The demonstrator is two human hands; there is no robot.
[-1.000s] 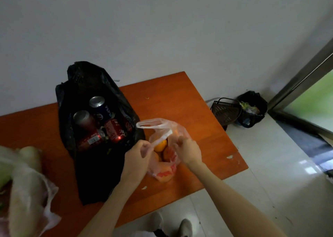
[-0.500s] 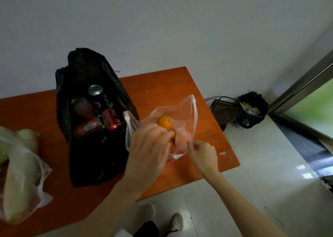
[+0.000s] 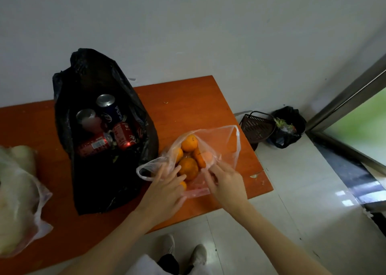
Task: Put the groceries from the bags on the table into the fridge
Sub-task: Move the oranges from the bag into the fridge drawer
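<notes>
Clear bag [image 3: 217, 145] of oranges [image 3: 188, 168] held open at the table's [image 3: 183, 99] right end.
We see the left hand [image 3: 167, 189] with fingers [image 3: 174, 171] pinching the bag's near-left rim, touching the front orange; the right hand [image 3: 226, 182] with fingers [image 3: 208, 175] curled shut on the near-right rim. Just left stands the black bag [image 3: 100, 82] of cans [image 3: 117, 126] (blue, pink, red). A vegetable bag [image 3: 18, 201] lies at far left; bins [image 3: 271, 126] sit on the floor beyond.
</notes>
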